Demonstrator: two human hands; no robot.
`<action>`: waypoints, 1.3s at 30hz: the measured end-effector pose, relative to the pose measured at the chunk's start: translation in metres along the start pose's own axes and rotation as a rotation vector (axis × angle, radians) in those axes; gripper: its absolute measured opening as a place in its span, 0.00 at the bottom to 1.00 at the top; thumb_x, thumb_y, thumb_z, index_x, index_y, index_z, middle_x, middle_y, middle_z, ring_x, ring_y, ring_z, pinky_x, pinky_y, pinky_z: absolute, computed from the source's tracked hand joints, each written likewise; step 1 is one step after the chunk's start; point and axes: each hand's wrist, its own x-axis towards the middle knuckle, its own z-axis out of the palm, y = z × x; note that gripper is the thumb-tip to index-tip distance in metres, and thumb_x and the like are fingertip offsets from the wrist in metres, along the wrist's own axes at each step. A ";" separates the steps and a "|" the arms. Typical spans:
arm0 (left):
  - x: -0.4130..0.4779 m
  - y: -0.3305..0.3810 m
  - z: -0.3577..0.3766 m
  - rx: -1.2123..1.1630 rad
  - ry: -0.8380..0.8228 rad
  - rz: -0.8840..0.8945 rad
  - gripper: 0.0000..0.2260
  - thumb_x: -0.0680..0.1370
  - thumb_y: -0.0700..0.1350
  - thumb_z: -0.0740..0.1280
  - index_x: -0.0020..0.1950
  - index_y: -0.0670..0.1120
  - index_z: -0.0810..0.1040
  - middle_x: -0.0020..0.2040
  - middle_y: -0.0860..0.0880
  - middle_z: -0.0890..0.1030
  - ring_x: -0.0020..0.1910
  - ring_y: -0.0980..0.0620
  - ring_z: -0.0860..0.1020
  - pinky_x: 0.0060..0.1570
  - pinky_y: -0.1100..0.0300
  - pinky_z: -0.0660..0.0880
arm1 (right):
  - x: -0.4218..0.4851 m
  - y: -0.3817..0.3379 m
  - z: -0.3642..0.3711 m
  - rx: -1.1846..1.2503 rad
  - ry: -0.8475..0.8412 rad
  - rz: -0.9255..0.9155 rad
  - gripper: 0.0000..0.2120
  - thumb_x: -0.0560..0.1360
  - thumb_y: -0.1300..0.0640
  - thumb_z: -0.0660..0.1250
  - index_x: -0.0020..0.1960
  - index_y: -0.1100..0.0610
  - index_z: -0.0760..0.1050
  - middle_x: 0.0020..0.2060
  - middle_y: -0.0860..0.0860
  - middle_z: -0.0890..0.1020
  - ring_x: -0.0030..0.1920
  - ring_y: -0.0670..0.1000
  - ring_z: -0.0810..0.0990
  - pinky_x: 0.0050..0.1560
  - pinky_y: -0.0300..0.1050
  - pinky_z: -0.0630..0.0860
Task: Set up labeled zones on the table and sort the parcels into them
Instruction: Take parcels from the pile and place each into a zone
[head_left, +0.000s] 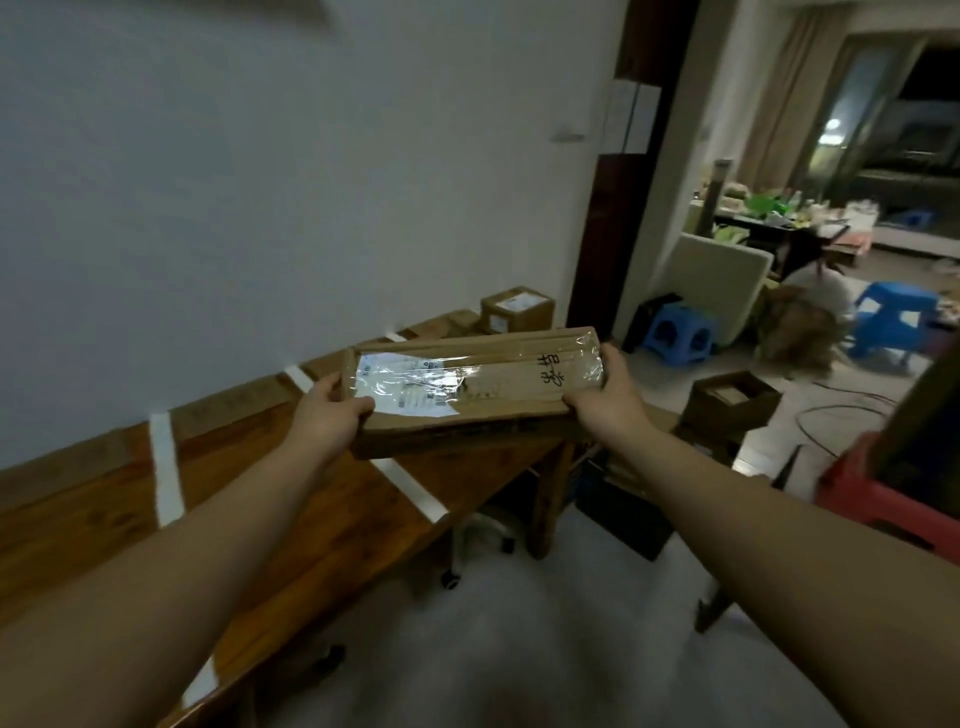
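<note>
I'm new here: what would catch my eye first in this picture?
First, the long cardboard parcel, held at either end by the left hand and right hand above the wooden table. Next, white tape strips crossing that table, with a small box at its far end. Blue stools stand further right.

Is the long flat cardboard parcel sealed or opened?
Sealed: clear tape covers the top and white shipping label of the long flat cardboard parcel; no flap is lifted.
</note>
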 end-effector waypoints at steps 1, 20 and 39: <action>0.007 0.004 0.016 0.005 -0.020 0.004 0.29 0.77 0.40 0.66 0.75 0.49 0.59 0.69 0.41 0.70 0.59 0.43 0.76 0.57 0.49 0.76 | 0.012 0.005 -0.009 0.005 0.014 0.002 0.30 0.76 0.58 0.66 0.74 0.47 0.59 0.65 0.51 0.72 0.66 0.55 0.70 0.65 0.52 0.69; 0.235 0.072 0.236 0.183 -0.215 0.079 0.30 0.75 0.47 0.68 0.74 0.56 0.60 0.68 0.44 0.71 0.60 0.43 0.74 0.57 0.43 0.75 | 0.305 0.091 -0.063 -0.183 0.059 0.079 0.31 0.74 0.49 0.67 0.74 0.46 0.60 0.62 0.53 0.66 0.60 0.56 0.71 0.60 0.51 0.73; 0.261 0.035 0.375 0.259 0.085 -0.251 0.25 0.77 0.46 0.66 0.72 0.47 0.63 0.67 0.45 0.72 0.61 0.45 0.74 0.50 0.56 0.76 | 0.524 0.167 -0.056 -0.285 -0.519 -0.075 0.25 0.76 0.55 0.67 0.72 0.54 0.67 0.65 0.54 0.73 0.52 0.47 0.68 0.48 0.37 0.66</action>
